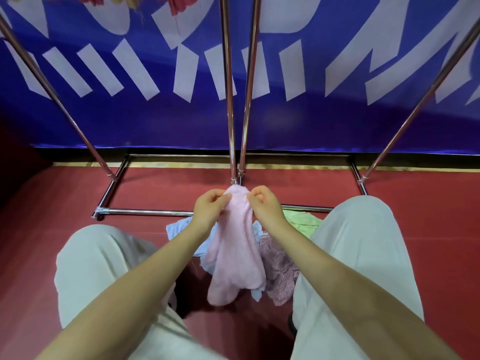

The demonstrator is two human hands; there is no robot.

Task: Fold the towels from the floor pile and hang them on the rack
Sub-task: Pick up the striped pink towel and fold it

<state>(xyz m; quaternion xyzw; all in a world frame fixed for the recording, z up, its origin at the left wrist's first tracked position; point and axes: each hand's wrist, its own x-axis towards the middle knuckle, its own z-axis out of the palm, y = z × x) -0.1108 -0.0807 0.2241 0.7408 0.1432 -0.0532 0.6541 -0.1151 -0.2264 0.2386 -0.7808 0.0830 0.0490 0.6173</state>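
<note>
The left hand (209, 207) and the right hand (265, 203) are close together, and each one pinches the top edge of a pink towel (235, 253) between thumb and fingers. The towel hangs down from the hands in loose folds between the knees of the person, who wears pale trousers (98, 268). Under it, on the red floor (52, 203), lies the pile: a light blue towel (181, 231) at 9 o'clock from the pink one, a light green towel (302, 220) at 2 o'clock, and a pink patterned cloth (281, 271) at 4 o'clock. At 12 o'clock stands the chrome rack (231, 113), with a blue banner (130, 120) behind it.
</note>
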